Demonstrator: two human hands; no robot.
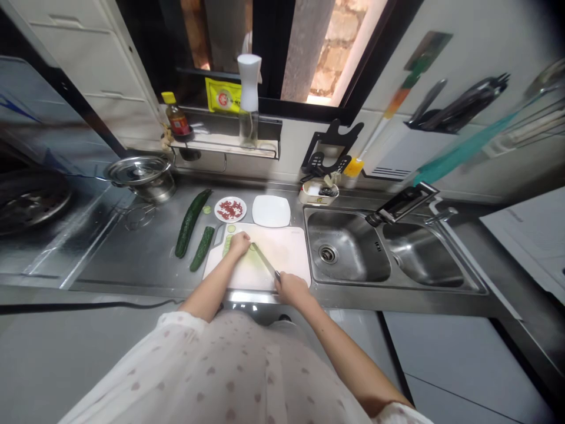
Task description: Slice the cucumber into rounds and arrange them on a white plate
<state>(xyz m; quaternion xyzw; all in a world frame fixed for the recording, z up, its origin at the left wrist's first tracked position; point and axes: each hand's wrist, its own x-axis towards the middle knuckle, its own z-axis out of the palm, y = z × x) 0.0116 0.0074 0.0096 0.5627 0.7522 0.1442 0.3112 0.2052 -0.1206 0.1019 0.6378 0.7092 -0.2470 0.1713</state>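
My right hand (293, 289) grips the dark handle of a knife (265, 259), its blade slanting up and left across the white cutting board (286, 250). At the left part of the board, my left hand (239, 244) rests with its fingers curled in; what they hold, if anything, is hidden. By the knife's tip, close to these fingers, lies a small green piece (252, 247). Pale cucumber slices (227, 244) lie on the board beside my left hand, partly covered by it. Left of the board are a whole cucumber (190, 227) and a cut length of cucumber (202, 249).
Behind the board stand a plate of chopped red pieces (230, 209) and a white square plate (271, 211). A cucumber end (207, 209) lies nearby. The double sink (348, 244) adjoins on the right. A lidded steel pot (150, 179) stands at the back left, beneath a wall shelf (225, 143).
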